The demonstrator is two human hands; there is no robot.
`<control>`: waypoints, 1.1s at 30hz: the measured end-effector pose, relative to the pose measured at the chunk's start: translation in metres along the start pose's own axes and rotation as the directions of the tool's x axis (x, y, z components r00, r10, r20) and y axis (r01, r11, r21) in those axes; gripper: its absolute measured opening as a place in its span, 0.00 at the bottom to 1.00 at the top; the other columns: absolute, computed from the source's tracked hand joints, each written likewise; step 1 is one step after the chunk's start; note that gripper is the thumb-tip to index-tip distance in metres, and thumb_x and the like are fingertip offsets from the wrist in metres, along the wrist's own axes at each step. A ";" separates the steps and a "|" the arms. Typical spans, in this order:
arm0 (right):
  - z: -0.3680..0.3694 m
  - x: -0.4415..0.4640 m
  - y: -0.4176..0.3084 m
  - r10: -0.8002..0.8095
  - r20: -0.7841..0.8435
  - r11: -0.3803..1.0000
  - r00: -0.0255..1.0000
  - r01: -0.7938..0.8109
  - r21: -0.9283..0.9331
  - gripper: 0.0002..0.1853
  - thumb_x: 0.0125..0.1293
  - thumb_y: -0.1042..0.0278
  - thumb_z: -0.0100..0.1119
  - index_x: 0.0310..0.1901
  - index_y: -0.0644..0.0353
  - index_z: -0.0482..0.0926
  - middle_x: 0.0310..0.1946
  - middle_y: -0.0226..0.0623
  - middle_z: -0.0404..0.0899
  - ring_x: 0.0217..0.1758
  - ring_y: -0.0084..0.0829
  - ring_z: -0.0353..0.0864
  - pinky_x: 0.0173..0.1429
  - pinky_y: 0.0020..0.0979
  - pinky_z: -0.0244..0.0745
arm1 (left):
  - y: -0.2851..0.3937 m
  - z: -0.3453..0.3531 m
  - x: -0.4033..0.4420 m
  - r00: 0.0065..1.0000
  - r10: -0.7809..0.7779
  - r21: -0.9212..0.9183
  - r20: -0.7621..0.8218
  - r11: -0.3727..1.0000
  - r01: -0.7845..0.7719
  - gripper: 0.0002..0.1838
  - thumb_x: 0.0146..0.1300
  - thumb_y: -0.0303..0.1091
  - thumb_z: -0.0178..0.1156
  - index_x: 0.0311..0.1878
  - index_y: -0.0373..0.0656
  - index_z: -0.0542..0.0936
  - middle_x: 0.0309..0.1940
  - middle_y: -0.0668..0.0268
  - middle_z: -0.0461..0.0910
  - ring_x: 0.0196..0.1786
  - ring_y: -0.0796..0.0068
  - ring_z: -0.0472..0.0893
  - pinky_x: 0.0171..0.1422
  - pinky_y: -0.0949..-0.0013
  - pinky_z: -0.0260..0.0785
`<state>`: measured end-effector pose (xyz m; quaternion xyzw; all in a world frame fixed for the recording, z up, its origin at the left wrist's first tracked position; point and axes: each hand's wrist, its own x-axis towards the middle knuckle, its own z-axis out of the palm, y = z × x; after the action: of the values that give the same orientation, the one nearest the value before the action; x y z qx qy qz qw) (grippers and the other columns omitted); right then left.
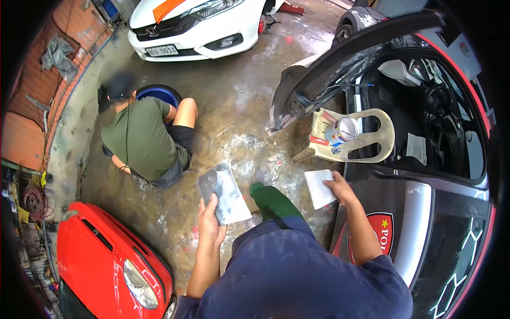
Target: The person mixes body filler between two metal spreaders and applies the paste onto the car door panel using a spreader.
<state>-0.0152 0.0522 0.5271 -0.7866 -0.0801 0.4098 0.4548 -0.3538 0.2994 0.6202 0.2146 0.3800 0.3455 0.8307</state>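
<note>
My left hand (211, 222) grips a flat rectangular board (229, 195) by its near left edge, thumb on top. Grey and white smears cover the board's face. Over on the right, my right hand (341, 188) pinches a thin white rectangular sheet (317, 189) at its right side; its material cannot be made out. Just beyond that sheet stands a worn plastic chair (381, 118). On the chair's seat sit an open metal can (344, 131) and a red flat piece (319, 140) beside it.
A car with its door (313, 87) open stands to my right. A person (143, 137) squats at the left by a blue-rimmed round object (159, 94). A white car (196, 42) is ahead, and a red car front piece (109, 250) lies at the lower left.
</note>
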 end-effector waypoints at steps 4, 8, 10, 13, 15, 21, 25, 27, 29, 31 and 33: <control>-0.042 0.066 0.094 -0.057 -0.212 0.908 0.976 -0.038 -0.417 0.22 0.60 0.71 0.64 0.55 0.65 0.72 0.46 0.49 0.82 0.48 0.40 0.82 0.52 0.37 0.76 | 0.030 0.005 0.054 0.999 0.044 -0.058 -0.019 0.997 -0.045 0.25 0.78 0.48 0.47 0.64 0.37 0.71 0.56 0.59 0.79 0.54 0.64 0.82 0.60 0.58 0.76; -0.019 0.093 0.119 0.023 -0.200 0.738 0.980 -0.152 -0.657 0.22 0.56 0.68 0.64 0.53 0.65 0.73 0.44 0.58 0.83 0.51 0.51 0.84 0.52 0.42 0.77 | 0.060 0.014 0.136 0.995 0.102 -0.011 0.019 0.995 -0.101 0.23 0.79 0.46 0.45 0.65 0.39 0.69 0.57 0.61 0.78 0.58 0.67 0.80 0.63 0.61 0.72; -0.006 0.108 0.156 0.167 -0.161 0.608 0.973 -0.230 -0.760 0.22 0.56 0.68 0.63 0.53 0.65 0.74 0.44 0.61 0.82 0.53 0.55 0.82 0.54 0.44 0.77 | 0.079 0.030 0.184 0.996 0.084 0.013 -0.006 0.996 -0.084 0.22 0.79 0.45 0.46 0.65 0.38 0.69 0.57 0.61 0.78 0.58 0.68 0.79 0.64 0.61 0.72; 0.019 0.131 0.138 0.437 -0.030 0.499 0.899 -0.270 -0.824 0.25 0.54 0.70 0.61 0.55 0.68 0.72 0.46 0.64 0.81 0.55 0.58 0.81 0.56 0.48 0.74 | 0.111 0.067 0.248 0.997 0.066 0.091 -0.040 0.994 -0.062 0.22 0.78 0.43 0.48 0.64 0.37 0.70 0.58 0.60 0.78 0.59 0.66 0.79 0.65 0.60 0.70; 0.038 0.140 0.106 0.414 -0.045 0.522 0.909 -0.277 -0.806 0.24 0.53 0.76 0.58 0.55 0.70 0.72 0.46 0.64 0.81 0.55 0.57 0.81 0.56 0.50 0.74 | 0.130 0.094 0.285 0.997 0.049 0.088 -0.053 0.995 -0.044 0.22 0.77 0.42 0.50 0.64 0.37 0.70 0.57 0.60 0.77 0.59 0.66 0.79 0.66 0.59 0.70; 0.011 0.161 0.165 0.205 0.176 0.696 0.963 -0.017 -0.718 0.17 0.59 0.77 0.52 0.51 0.62 0.76 0.39 0.51 0.83 0.46 0.49 0.83 0.55 0.47 0.73 | 0.172 0.151 0.375 0.998 0.061 0.076 0.017 0.995 -0.063 0.20 0.75 0.38 0.53 0.64 0.38 0.70 0.56 0.61 0.78 0.57 0.68 0.80 0.62 0.61 0.72; 0.051 0.149 0.065 0.443 -0.147 0.691 0.885 -0.441 -0.573 0.19 0.61 0.75 0.51 0.54 0.61 0.75 0.43 0.52 0.82 0.50 0.51 0.81 0.57 0.48 0.72 | 0.185 0.183 0.421 1.000 0.004 0.084 0.030 0.996 -0.007 0.20 0.75 0.39 0.54 0.63 0.37 0.70 0.56 0.62 0.78 0.56 0.69 0.80 0.62 0.62 0.73; 0.069 0.145 0.048 0.484 -0.183 0.695 0.856 -0.503 -0.514 0.20 0.61 0.74 0.50 0.56 0.61 0.74 0.45 0.52 0.82 0.51 0.52 0.80 0.58 0.48 0.72 | 0.189 0.204 0.443 0.998 -0.009 0.110 0.067 0.994 0.002 0.20 0.75 0.39 0.53 0.63 0.37 0.71 0.57 0.61 0.78 0.58 0.67 0.79 0.64 0.60 0.71; 0.086 0.140 0.040 0.524 -0.208 0.690 0.826 -0.555 -0.464 0.20 0.62 0.74 0.50 0.57 0.61 0.74 0.47 0.53 0.81 0.53 0.53 0.80 0.59 0.48 0.72 | 0.189 0.223 0.469 0.996 -0.047 0.137 0.079 0.990 0.036 0.19 0.75 0.39 0.52 0.62 0.37 0.71 0.57 0.61 0.78 0.58 0.67 0.79 0.64 0.60 0.71; 0.104 0.143 0.032 0.559 -0.228 0.682 0.798 -0.598 -0.421 0.21 0.62 0.73 0.49 0.59 0.61 0.73 0.49 0.53 0.81 0.54 0.54 0.79 0.60 0.48 0.72 | 0.187 0.251 0.496 0.991 -0.068 0.153 0.114 0.987 0.050 0.19 0.75 0.39 0.53 0.61 0.37 0.72 0.56 0.61 0.78 0.57 0.67 0.80 0.63 0.61 0.72; 0.124 0.151 0.021 0.591 -0.241 0.676 0.770 -0.635 -0.373 0.22 0.63 0.72 0.49 0.61 0.60 0.72 0.51 0.53 0.80 0.56 0.54 0.78 0.61 0.48 0.72 | 0.186 0.275 0.529 0.983 -0.109 0.180 0.149 0.980 0.082 0.18 0.74 0.38 0.54 0.61 0.38 0.72 0.56 0.61 0.79 0.57 0.67 0.80 0.62 0.61 0.73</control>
<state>-0.0106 0.1959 0.3935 -0.8675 0.1223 0.4700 0.1073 0.0344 0.7877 0.6501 0.2941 0.3515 0.2526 0.8521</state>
